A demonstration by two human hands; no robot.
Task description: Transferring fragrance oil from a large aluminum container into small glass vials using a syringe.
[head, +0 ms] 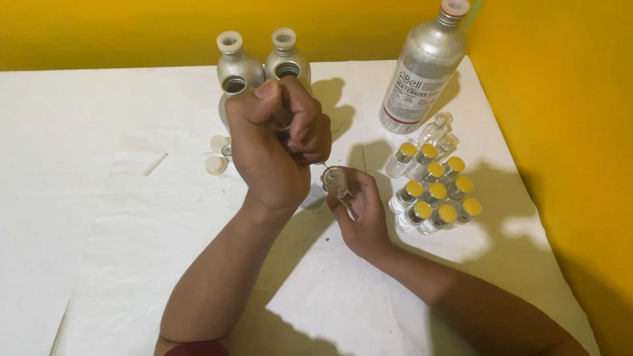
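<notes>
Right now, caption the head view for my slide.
Left hand tips something over a small clear vial held by right hand, beside yellow-capped vials.

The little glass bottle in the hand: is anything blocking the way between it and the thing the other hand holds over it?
Nothing visible blocks it. The right hand holds the little glass bottle with its open mouth up, and the left hand holds a thin tool just above it. The yellow-capped vials stand off to the side.
</notes>
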